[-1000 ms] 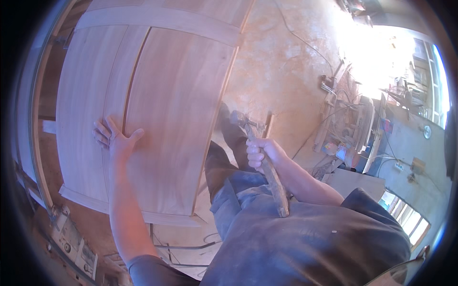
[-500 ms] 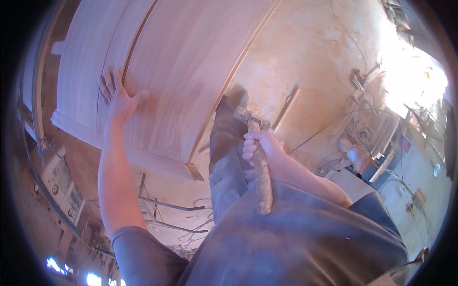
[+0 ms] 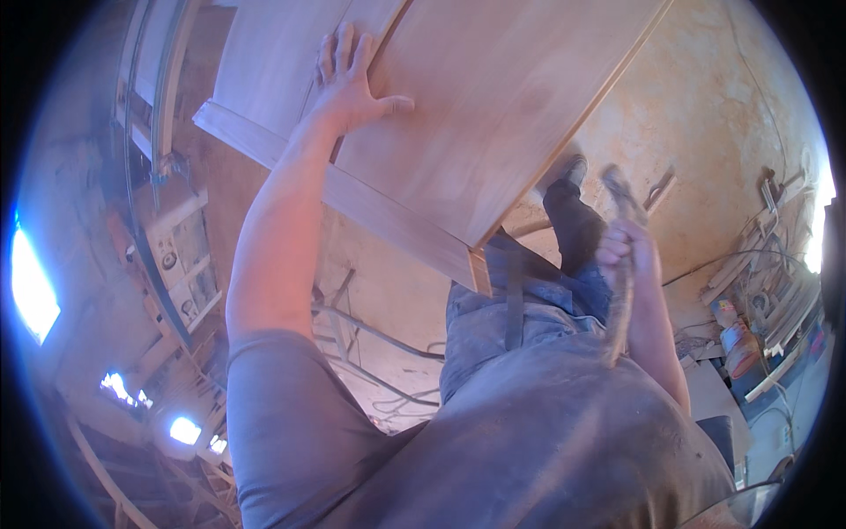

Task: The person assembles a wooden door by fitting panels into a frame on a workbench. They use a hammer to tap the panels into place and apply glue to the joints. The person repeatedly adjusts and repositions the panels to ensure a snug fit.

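Note:
A large pale wooden panel (image 3: 467, 123) with a dark lengthwise groove and a crosswise strip (image 3: 397, 216) along its near end fills the upper middle. My left hand (image 3: 352, 88) lies on it with fingers spread, across the boards beside the groove. To the right of the panel's edge, my right hand (image 3: 630, 242) is wrapped round the wooden handle of a hammer (image 3: 620, 309). The hammer's head points away from me and is smeared by motion. It is apart from the panel.
Bent metal bars (image 3: 379, 339) stand under and in front of the panel's near end. Wood offcuts and cables (image 3: 767, 273) lie heaped on the floor at the right. A short wooden piece (image 3: 659, 189) lies beyond the hammer. Wooden frames (image 3: 181, 256) stand at the left.
The view has swung, so the panel and both hands appear farther right. My left hand keeps its flat place on the panel. My right hand, still gripping the hammer, has moved away from my lap.

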Tool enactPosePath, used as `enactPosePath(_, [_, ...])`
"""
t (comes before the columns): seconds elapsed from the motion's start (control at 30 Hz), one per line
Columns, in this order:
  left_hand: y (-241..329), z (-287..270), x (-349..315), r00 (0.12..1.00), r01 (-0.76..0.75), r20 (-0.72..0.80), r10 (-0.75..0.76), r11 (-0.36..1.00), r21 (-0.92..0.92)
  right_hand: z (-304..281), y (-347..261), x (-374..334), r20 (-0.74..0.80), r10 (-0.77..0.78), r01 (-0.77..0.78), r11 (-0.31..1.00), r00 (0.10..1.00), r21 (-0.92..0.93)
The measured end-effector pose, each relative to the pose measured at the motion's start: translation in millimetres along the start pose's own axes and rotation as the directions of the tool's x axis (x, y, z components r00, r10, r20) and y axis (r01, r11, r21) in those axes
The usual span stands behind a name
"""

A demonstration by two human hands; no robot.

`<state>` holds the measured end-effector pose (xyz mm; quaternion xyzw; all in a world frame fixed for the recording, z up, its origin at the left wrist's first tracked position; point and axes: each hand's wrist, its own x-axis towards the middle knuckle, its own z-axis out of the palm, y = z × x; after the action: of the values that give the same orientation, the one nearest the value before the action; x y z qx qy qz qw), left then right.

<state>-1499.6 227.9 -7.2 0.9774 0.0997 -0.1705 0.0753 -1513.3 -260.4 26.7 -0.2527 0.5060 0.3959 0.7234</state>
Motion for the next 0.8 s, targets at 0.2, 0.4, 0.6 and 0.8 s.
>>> enactPosePath(0.2, [-6, 7, -1, 0.995, -0.064, -0.075, 0.063, 0.998, -0.004, -10, 55, -4, -0.188, -0.356, 0.348, 0.934, 0.915, -0.079])
enactPosePath(0.4, [-11, 3, 0, 0.996, -0.079, -0.038, 0.076, 0.993, -0.087, 61, 126, -5, -0.034, -0.105, 0.099, 0.986, 0.994, -0.133])
enactPosePath(0.6, [-13, 3, 0, 0.996, -0.087, -0.029, 0.085, 0.991, -0.099, 16, 140, -12, -0.222, -0.277, 0.265, 0.961, 0.935, -0.083])
enactPosePath(0.8, [-20, 0, 2, 0.995, -0.095, 0.038, 0.096, 0.995, -0.017, 59, 167, -9, 0.005, -0.231, 0.228, 0.957, 0.973, -0.178])
